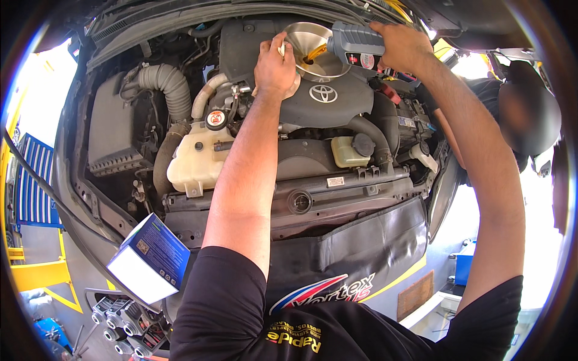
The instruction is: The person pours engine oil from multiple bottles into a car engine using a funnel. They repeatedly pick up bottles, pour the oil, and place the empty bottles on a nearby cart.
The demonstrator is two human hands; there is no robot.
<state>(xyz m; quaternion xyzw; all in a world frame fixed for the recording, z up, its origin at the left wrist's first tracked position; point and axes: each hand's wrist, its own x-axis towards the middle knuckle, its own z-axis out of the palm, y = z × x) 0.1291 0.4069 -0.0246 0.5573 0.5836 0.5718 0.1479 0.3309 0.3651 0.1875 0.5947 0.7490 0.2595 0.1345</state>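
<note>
A wide metal funnel (305, 37) stands over the engine at the far side of the engine cover (325, 111). My left hand (276, 69) is closed at the funnel's left edge, with something pale, perhaps a rag, showing beside the palm. My right hand (402, 48) grips a grey oil bottle (355, 41), tipped nearly level with its mouth pointing left over the funnel. Amber oil (316, 53) runs from the mouth into the bowl. The funnel's lower end is hidden.
A blue-and-white box (150, 259) rests at the engine bay's front left edge. Nearer are a coolant tank (195, 156) and a fluid reservoir (352, 150). A black cover (349, 240) drapes the front. Another person (527, 114) stands at right, close to my right arm.
</note>
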